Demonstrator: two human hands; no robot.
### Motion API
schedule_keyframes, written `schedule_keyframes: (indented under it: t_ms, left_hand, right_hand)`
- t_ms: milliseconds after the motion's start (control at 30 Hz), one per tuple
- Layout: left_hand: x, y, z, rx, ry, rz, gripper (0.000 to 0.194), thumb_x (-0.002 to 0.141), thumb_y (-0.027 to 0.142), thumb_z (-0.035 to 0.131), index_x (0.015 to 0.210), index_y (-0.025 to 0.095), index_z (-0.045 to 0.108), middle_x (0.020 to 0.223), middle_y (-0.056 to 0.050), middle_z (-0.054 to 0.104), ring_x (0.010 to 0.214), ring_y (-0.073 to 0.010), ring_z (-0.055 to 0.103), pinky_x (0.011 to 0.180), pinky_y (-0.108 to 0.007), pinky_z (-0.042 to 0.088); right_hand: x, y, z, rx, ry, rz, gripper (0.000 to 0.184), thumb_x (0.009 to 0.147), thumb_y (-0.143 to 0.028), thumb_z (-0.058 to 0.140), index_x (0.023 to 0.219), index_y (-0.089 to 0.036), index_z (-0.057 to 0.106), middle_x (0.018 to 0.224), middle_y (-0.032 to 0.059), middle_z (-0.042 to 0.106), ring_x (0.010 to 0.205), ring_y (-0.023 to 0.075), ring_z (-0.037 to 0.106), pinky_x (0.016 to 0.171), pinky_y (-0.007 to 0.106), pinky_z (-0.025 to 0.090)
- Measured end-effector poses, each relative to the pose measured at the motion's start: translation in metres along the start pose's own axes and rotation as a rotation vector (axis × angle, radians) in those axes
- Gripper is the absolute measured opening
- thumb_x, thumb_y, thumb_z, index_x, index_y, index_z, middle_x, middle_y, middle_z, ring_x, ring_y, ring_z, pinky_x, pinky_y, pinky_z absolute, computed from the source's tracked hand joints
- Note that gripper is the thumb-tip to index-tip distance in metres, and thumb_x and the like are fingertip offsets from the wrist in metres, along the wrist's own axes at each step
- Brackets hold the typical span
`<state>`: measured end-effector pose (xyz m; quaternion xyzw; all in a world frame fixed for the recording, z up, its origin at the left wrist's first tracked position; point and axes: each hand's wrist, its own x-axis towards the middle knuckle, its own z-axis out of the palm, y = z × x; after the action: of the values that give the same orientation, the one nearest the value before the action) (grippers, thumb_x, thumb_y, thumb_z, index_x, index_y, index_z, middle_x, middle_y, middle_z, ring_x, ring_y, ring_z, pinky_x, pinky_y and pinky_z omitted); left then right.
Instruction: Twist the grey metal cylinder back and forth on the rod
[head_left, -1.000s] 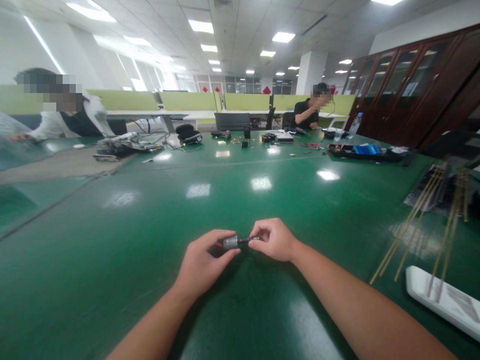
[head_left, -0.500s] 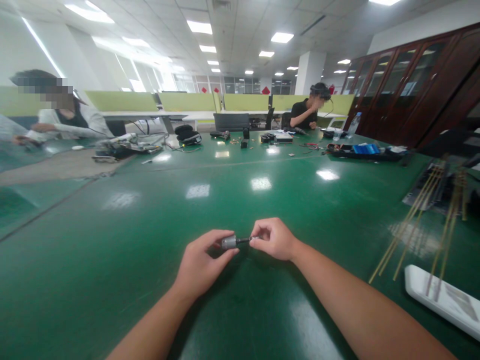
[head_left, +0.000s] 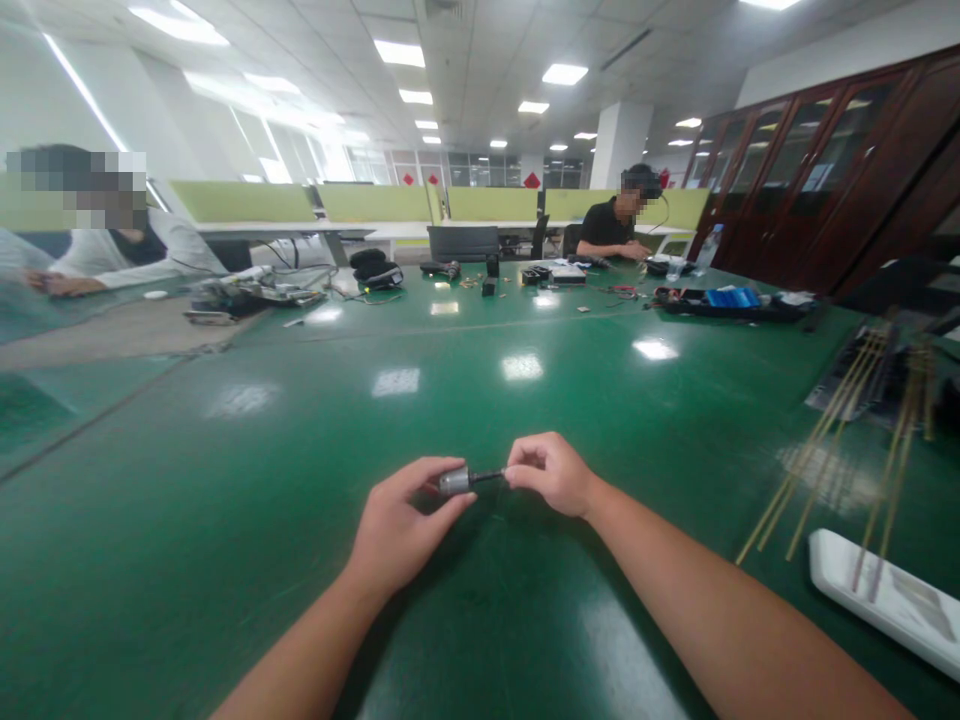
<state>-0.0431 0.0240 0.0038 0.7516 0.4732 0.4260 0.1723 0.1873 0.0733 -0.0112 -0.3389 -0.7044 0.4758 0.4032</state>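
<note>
Low over the green table [head_left: 525,400], my left hand [head_left: 397,525] pinches a small grey metal cylinder [head_left: 454,480] between thumb and fingers. A thin dark shaft [head_left: 487,476] sticks out of the cylinder's right end. My right hand [head_left: 551,473] is closed, its fingertips pinching the tip of that shaft. Both forearms reach in from the bottom edge. What lies inside the right fingers beyond the shaft end is hidden.
Several thin brass rods [head_left: 825,450] lie at the right, some resting on a white tray [head_left: 892,600]. A blue-topped case [head_left: 731,300], tools and cables sit at the far end. One person [head_left: 615,228] works at the back, another [head_left: 105,250] at the far left.
My hands stay in the same place with the same hold; the right hand has drawn slightly away, so a little more of the shaft shows. The people at the back have shifted posture.
</note>
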Motion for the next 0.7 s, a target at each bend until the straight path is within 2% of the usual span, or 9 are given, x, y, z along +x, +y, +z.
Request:
schedule_keyframes:
  t_ms: [300, 433, 533, 633, 700]
  left_hand:
    - [0.001, 0.002, 0.001, -0.001, -0.002, -0.029, 0.027, 0.082, 0.041, 0.073, 0.105, 0.028, 0.069, 0.1, 0.001, 0.069, 0.086, -0.0173, 0.065, 0.079, -0.028, 0.05]
    - [0.001, 0.003, -0.001, 0.055, 0.031, -0.063, 0.031, 0.08, 0.048, 0.073, 0.102, 0.027, 0.07, 0.095, 0.001, 0.069, 0.08, -0.0179, 0.063, 0.073, -0.028, 0.048]
    - [0.002, -0.003, 0.0, 0.051, 0.056, -0.142, 0.037, 0.079, 0.054, 0.072, 0.104, 0.026, 0.069, 0.096, -0.001, 0.069, 0.081, -0.0194, 0.063, 0.074, -0.03, 0.048]
    - [0.006, -0.009, 0.003, -0.113, 0.11, -0.265, 0.049, 0.078, 0.057, 0.071, 0.113, 0.023, 0.065, 0.104, -0.004, 0.069, 0.093, -0.0226, 0.065, 0.085, -0.033, 0.05]
    - [0.01, -0.008, 0.003, -0.256, 0.145, -0.355, 0.06, 0.076, 0.058, 0.072, 0.121, 0.02, 0.061, 0.11, -0.008, 0.068, 0.1, -0.0253, 0.065, 0.093, -0.037, 0.05]
  right_hand:
    - [-0.001, -0.004, -0.002, 0.073, 0.015, 0.01, 0.02, 0.074, -0.03, 0.067, 0.062, -0.015, 0.063, 0.054, -0.0001, 0.058, 0.048, 0.0098, 0.041, 0.049, 0.024, 0.03]
    - [0.004, -0.003, -0.003, 0.233, 0.071, 0.06, 0.032, 0.079, -0.04, 0.06, 0.057, -0.016, 0.059, 0.044, -0.0023, 0.049, 0.04, 0.0088, 0.034, 0.045, 0.025, 0.023]
    - [0.011, 0.001, -0.001, 0.296, 0.135, 0.08, 0.049, 0.088, -0.052, 0.043, 0.05, -0.022, 0.042, 0.041, -0.0035, 0.04, 0.039, 0.0097, 0.034, 0.045, 0.026, 0.024]
    - [0.014, 0.004, 0.006, 0.325, 0.137, 0.082, 0.053, 0.089, -0.059, 0.042, 0.05, -0.024, 0.033, 0.041, -0.0061, 0.033, 0.04, 0.0095, 0.034, 0.048, 0.026, 0.029]
    - [0.014, 0.005, 0.011, 0.336, 0.117, 0.079, 0.054, 0.089, -0.061, 0.042, 0.051, -0.024, 0.033, 0.042, -0.0066, 0.032, 0.04, 0.0096, 0.035, 0.049, 0.026, 0.03]
